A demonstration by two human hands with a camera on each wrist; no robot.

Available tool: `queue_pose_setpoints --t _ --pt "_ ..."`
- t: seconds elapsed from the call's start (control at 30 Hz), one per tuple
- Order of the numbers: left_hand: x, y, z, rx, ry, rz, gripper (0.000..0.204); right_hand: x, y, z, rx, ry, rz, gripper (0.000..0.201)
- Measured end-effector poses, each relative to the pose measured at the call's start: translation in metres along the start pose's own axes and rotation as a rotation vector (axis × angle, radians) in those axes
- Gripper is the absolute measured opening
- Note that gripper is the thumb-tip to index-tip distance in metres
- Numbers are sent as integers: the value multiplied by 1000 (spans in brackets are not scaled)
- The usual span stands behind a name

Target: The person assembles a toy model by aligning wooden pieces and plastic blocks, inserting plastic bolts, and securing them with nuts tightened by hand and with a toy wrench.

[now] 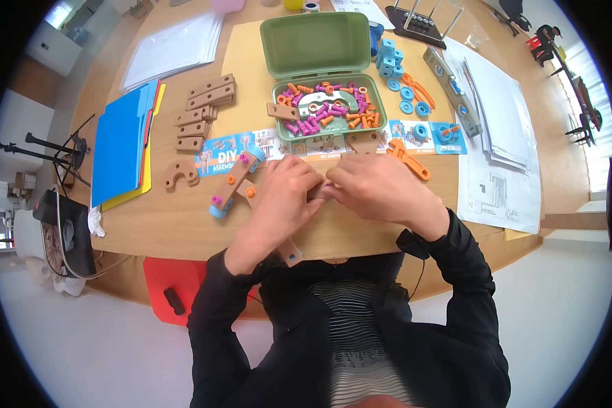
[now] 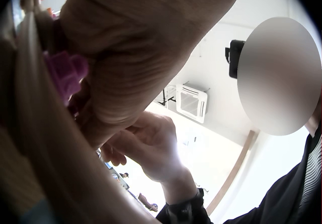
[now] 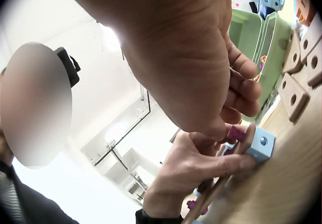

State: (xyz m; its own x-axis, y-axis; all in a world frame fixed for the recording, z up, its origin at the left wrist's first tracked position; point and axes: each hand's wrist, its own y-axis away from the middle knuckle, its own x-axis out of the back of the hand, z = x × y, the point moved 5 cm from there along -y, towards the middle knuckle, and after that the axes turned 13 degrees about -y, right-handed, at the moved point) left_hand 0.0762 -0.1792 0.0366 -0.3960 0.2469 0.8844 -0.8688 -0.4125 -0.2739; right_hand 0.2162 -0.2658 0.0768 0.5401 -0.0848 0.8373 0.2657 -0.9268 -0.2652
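The left hand [image 1: 282,200] grips a wooden strip [image 1: 287,249] near its far end, the thumb lying along it beside a blue block [image 3: 261,144] in the right wrist view. At that end the right hand [image 1: 384,187] has its thumb and fingers at a purple bolt [image 3: 235,132], which stands in the strip; the other fingers are curled. Another purple bolt [image 2: 65,75] shows large beside the left hand [image 2: 136,43] in the left wrist view. Left of the hands, a wooden strip [image 1: 226,190] carries bolts and blue blocks; whether it joins the gripped strip is partly hidden.
An open green box [image 1: 328,139] of bolts stands behind the hands. Wooden strips [image 1: 211,92] and blue folders [image 1: 122,143] lie left. Blue blocks [image 1: 386,61], blue rings, an orange wrench [image 1: 409,160], a level [image 1: 453,92] and papers [image 1: 500,115] are at the right.
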Motion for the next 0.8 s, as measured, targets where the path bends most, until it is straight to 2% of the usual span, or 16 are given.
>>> queue_pose_setpoints --t 0.07,0.17,0.2,0.27,0.3,0.43,0.5,0.8 --pt "0 0 1 -3 6 12 23 10 -1 14 -16 -22 50 11" --pt "-2 1 0 7 13 18 25 36 -4 49 -247 10 281 12" --pt "-2 1 0 10 5 6 26 41 -6 58 -247 12 283 12" --pt "-1 1 0 12 -4 -4 27 51 -7 83 -381 189 301 9" --pt "-1 1 0 12 -4 -7 26 53 -7 92 -397 215 292 14" --pt "-1 1 0 10 -2 -4 25 49 -12 114 -369 299 266 20" --pt "-2 1 0 10 -4 -1 25 42 -16 120 -346 247 189 23" --pt "0 1 0 13 11 -5 27 27 -20 130 -306 303 207 22"
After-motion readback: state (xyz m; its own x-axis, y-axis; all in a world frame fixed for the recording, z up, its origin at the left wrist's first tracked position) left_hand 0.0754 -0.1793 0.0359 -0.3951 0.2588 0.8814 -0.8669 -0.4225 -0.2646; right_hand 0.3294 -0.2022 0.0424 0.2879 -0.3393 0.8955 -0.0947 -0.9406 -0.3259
